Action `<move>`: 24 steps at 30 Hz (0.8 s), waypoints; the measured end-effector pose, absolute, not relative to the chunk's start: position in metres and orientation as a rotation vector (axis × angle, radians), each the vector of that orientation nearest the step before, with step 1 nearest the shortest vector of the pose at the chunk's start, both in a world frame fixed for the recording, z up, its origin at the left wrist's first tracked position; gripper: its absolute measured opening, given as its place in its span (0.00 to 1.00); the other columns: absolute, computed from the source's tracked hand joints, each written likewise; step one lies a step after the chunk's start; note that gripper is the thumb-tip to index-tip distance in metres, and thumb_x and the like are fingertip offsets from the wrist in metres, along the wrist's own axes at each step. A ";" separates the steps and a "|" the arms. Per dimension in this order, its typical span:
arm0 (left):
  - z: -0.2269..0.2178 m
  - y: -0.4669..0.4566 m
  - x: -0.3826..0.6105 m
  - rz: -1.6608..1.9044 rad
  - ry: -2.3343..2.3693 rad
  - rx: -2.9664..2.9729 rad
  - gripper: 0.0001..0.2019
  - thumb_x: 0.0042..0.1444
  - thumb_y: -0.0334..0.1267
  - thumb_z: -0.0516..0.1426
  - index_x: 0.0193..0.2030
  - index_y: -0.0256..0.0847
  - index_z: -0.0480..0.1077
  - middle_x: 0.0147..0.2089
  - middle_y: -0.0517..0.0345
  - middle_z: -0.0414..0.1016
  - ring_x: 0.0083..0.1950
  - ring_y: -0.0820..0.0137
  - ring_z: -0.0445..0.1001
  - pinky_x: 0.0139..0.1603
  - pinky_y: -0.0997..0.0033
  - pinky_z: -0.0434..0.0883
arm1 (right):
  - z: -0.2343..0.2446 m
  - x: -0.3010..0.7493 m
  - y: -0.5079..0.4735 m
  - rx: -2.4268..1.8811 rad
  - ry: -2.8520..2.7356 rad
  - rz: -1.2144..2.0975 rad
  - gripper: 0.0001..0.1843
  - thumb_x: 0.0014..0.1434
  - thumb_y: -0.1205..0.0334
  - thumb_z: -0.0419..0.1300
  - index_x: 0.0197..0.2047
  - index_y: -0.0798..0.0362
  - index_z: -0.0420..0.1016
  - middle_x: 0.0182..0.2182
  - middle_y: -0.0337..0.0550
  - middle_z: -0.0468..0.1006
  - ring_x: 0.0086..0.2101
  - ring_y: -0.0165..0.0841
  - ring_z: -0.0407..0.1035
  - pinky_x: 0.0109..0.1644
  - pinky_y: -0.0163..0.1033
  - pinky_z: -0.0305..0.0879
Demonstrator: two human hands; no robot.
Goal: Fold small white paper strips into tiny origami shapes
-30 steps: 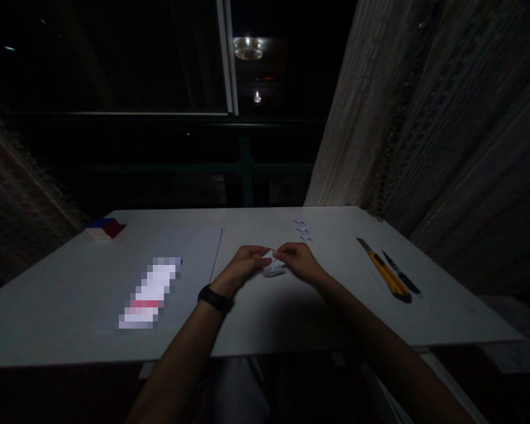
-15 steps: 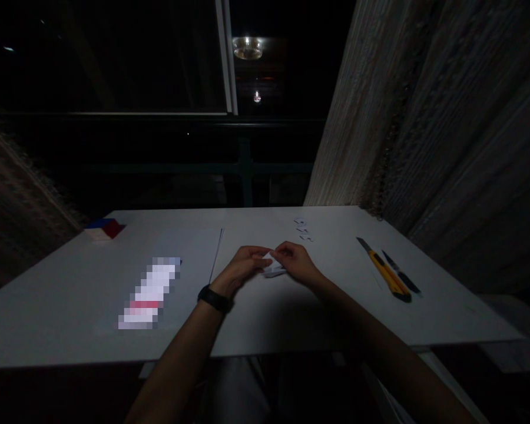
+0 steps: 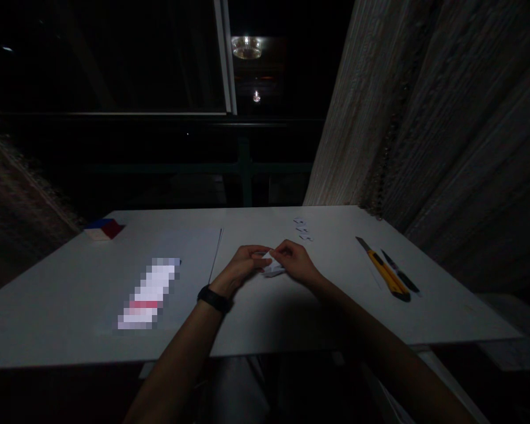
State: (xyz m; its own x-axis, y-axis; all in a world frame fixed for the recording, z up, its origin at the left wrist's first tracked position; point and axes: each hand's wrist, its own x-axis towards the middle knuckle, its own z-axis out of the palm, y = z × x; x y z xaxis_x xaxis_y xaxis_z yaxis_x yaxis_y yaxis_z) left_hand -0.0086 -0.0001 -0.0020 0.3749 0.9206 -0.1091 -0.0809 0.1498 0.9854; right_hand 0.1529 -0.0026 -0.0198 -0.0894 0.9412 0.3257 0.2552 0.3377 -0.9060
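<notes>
A small piece of folded white paper [image 3: 274,268] is held between my two hands, above the middle of the white table. My left hand [image 3: 246,262], with a dark band on its wrist, grips the paper's left side, its thumb lying on the near face. From the right, my right hand [image 3: 297,259] pinches the upper edge with its fingertips. The fingers hide part of the paper, and its exact folded shape is hard to make out in the dim light.
Several small paper pieces [image 3: 302,229] lie beyond my hands. A yellow box cutter [image 3: 388,275] and a dark pen-like tool [image 3: 401,274] lie at right. Left are white sheets [image 3: 194,259], a blurred-out lit rectangle [image 3: 149,294] and a red-and-blue cube [image 3: 103,229] on the table [image 3: 70,318].
Almost nothing differs. Both hands keep their hold on the folded paper, and my fingers shift only very slightly.
</notes>
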 end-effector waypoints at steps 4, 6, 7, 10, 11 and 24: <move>-0.002 0.000 -0.009 0.891 0.911 1.182 0.24 0.34 0.33 0.66 0.42 0.30 0.71 0.24 0.55 0.74 0.23 0.73 0.70 0.26 0.74 0.64 | -0.019 0.153 -0.003 -1.094 -1.565 0.859 0.14 0.47 0.51 0.60 0.25 0.55 0.67 0.18 0.34 0.66 0.20 0.25 0.59 0.23 0.31 0.54; -0.001 0.000 -0.009 0.890 0.908 1.168 0.24 0.34 0.33 0.66 0.42 0.30 0.71 0.25 0.54 0.74 0.24 0.73 0.70 0.26 0.74 0.64 | -0.019 0.153 -0.004 -1.095 -1.559 0.869 0.14 0.47 0.51 0.60 0.25 0.55 0.67 0.18 0.34 0.66 0.20 0.25 0.59 0.23 0.31 0.54; -0.001 0.000 -0.009 0.888 0.910 1.161 0.24 0.33 0.32 0.66 0.42 0.30 0.71 0.25 0.54 0.75 0.24 0.73 0.70 0.26 0.74 0.64 | -0.018 0.152 -0.004 -1.095 -1.557 0.871 0.14 0.47 0.51 0.60 0.25 0.55 0.67 0.18 0.34 0.66 0.20 0.25 0.59 0.23 0.31 0.54; 0.000 -0.001 -0.010 0.887 0.906 1.154 0.24 0.33 0.31 0.66 0.43 0.29 0.71 0.24 0.54 0.74 0.23 0.73 0.70 0.26 0.74 0.64 | -0.018 0.152 -0.004 -1.090 -1.550 0.876 0.14 0.46 0.51 0.60 0.25 0.55 0.67 0.18 0.34 0.67 0.20 0.25 0.59 0.23 0.32 0.55; 0.000 -0.001 -0.010 0.889 0.900 1.154 0.24 0.34 0.31 0.66 0.42 0.29 0.71 0.24 0.54 0.74 0.23 0.73 0.70 0.26 0.74 0.64 | -0.018 0.152 -0.004 -1.090 -1.547 0.879 0.15 0.46 0.51 0.61 0.25 0.55 0.67 0.18 0.34 0.67 0.20 0.25 0.59 0.23 0.32 0.55; -0.002 0.001 -0.009 0.914 0.896 1.186 0.25 0.35 0.31 0.65 0.45 0.30 0.70 0.24 0.55 0.74 0.23 0.73 0.70 0.27 0.74 0.65 | -0.017 0.151 -0.004 -1.067 -1.486 0.884 0.14 0.45 0.52 0.62 0.25 0.55 0.67 0.18 0.35 0.67 0.20 0.26 0.60 0.23 0.32 0.56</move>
